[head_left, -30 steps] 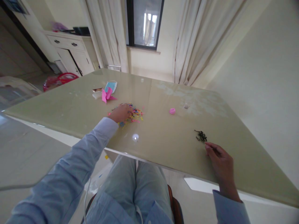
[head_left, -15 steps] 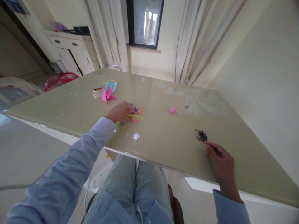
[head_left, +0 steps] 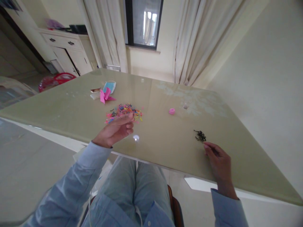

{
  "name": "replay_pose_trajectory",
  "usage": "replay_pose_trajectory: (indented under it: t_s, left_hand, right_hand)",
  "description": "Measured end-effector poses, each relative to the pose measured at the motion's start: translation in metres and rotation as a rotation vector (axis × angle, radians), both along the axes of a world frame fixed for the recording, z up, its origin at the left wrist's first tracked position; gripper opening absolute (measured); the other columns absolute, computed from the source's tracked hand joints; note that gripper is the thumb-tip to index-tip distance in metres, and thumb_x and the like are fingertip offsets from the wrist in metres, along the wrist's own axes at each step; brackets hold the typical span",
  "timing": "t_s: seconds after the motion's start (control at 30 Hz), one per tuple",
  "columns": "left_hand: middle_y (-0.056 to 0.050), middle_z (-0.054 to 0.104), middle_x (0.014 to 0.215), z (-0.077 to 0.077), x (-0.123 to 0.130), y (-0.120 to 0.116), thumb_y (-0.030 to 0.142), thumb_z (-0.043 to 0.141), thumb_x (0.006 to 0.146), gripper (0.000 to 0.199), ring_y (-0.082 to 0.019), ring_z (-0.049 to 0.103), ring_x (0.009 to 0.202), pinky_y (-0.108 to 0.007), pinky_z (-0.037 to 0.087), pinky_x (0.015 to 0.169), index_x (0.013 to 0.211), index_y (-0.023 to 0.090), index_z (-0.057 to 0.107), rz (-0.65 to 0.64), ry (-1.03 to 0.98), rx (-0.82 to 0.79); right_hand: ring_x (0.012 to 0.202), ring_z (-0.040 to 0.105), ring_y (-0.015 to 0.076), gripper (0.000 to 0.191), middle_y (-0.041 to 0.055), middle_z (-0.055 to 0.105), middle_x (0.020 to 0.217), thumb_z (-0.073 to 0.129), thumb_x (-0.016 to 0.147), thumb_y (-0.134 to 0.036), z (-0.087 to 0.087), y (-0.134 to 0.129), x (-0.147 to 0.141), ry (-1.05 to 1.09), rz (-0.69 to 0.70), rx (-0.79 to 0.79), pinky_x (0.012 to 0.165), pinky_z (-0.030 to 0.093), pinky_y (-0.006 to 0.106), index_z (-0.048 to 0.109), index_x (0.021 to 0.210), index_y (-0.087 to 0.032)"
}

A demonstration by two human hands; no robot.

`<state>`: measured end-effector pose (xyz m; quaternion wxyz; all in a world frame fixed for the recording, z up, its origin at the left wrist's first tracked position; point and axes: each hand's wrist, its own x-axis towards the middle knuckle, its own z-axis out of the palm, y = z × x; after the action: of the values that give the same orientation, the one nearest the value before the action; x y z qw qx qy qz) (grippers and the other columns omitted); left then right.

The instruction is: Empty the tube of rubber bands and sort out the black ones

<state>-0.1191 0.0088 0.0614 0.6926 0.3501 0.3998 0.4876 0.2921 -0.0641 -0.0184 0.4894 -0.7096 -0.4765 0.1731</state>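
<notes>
Left hand [head_left: 118,128] was pinched closed, contents unclear, at the multicoloured pile [head_left: 124,109], on the side facing the table's [head_left: 153,142] near edge; black pile [head_left: 201,136] lay toward the right edge, just up-left of the nearer right hand's [head_left: 219,157] closed pinch, contents also unclear.

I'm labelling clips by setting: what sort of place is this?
Probably a room in a home: long pale curtains beside a window, a cream cabinet with a drawer and doors, and a large glossy table.
</notes>
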Motion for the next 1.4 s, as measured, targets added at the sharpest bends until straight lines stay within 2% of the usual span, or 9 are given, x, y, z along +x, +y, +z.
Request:
replay_pose_trajectory:
  t_s: [0.23,0.43,0.77,0.93,1.07,1.13,1.2,1.3,1.4]
  left_hand:
    - [0.002,0.055,0.074,0.007,0.027,-0.017,0.025,0.076,0.082,0.015,-0.005,0.038,0.052,-0.018,0.034,0.046,0.086,0.019,0.063,-0.044,-0.243,-0.144]
    - [0.004,0.056,0.076,0.012,0.049,-0.031,0.019,0.085,0.074,0.027,-0.003,0.043,0.054,-0.016,0.038,0.048,0.09,0.015,0.064,-0.124,-0.403,-0.216]
    - [0.004,0.057,0.076,0.006,0.082,-0.027,0.021,0.083,0.076,0.023,-0.002,0.045,0.053,-0.017,0.04,0.049,0.091,0.013,0.068,-0.218,-0.407,-0.232]
    - [0.004,0.057,0.076,0.002,0.111,-0.014,0.025,0.089,0.066,0.033,-0.002,0.045,0.053,-0.016,0.038,0.047,0.089,0.012,0.069,-0.212,-0.317,-0.184]
    - [0.003,0.059,0.075,-0.009,0.152,-0.001,0.037,0.09,0.063,0.038,-0.002,0.044,0.051,-0.016,0.035,0.048,0.083,0.012,0.068,-0.224,-0.159,-0.044]
    - [0.002,0.061,0.074,-0.018,0.177,0.005,0.041,0.083,0.072,0.033,-0.003,0.043,0.05,-0.018,0.034,0.048,0.081,0.013,0.068,-0.201,-0.01,0.093]
    - [0.001,0.063,0.072,-0.026,0.202,0.013,0.037,0.072,0.082,0.024,-0.005,0.045,0.051,-0.02,0.035,0.05,0.081,0.014,0.068,-0.143,0.205,0.262]
    - [-0.001,0.067,0.077,-0.037,0.236,0.025,0.027,0.063,0.089,0.015,-0.011,0.055,0.064,-0.024,0.045,0.064,0.083,0.015,0.07,-0.125,0.514,0.553]
    - [-0.006,0.071,0.091,-0.045,0.262,0.035,0.023,0.06,0.092,0.015,-0.017,0.062,0.084,-0.029,0.048,0.081,0.089,0.017,0.073,-0.182,0.796,0.797]
  right_hand:
    - [0.063,0.063,0.0194,0.04,0.0077,0.075,0.08,0.07,0.074,-0.049,-0.002,0.0,0.001,0.003,0.007,0.008,0.06,0.052,0.032,0.078,0.095,-0.017]
    - [0.061,0.062,0.0178,0.041,0.0074,0.074,0.079,0.069,0.074,-0.049,-0.004,0.001,0.002,0.007,0.003,0.01,0.058,0.051,0.03,0.077,0.096,-0.016]
    - [0.063,0.06,0.0167,0.036,0.0056,0.073,0.079,0.07,0.077,-0.047,-0.002,-0.001,-0.002,0.046,0.031,0.036,0.061,0.05,0.03,0.077,0.096,-0.017]
    - [0.063,0.059,0.0165,0.034,0.0064,0.073,0.081,0.068,0.079,-0.045,-0.005,-0.001,-0.001,0.055,0.054,0.05,0.062,0.049,0.03,0.076,0.096,-0.016]
    - [0.07,0.062,0.0184,0.034,0.0087,0.074,0.088,0.066,0.081,-0.045,-0.007,-0.001,-0.001,0.049,0.076,0.05,0.065,0.05,0.031,0.076,0.096,-0.016]
    - [0.071,0.062,0.0184,0.033,0.0085,0.074,0.088,0.066,0.082,-0.045,-0.006,-0.001,-0.001,0.043,0.088,0.044,0.066,0.05,0.031,0.076,0.096,-0.017]
    - [0.068,0.06,0.0174,0.031,0.0073,0.073,0.086,0.066,0.082,-0.044,-0.004,-0.002,-0.002,0.038,0.092,0.04,0.064,0.049,0.03,0.076,0.095,-0.017]
    - [0.064,0.057,0.0159,0.03,0.0055,0.072,0.081,0.065,0.083,-0.042,-0.002,-0.003,-0.004,0.043,0.096,0.036,0.061,0.046,0.029,0.076,0.095,-0.018]
    - [0.063,0.055,0.0154,0.029,0.0048,0.071,0.08,0.064,0.083,-0.041,-0.001,-0.003,-0.005,0.053,0.108,0.034,0.06,0.045,0.029,0.076,0.095,-0.018]
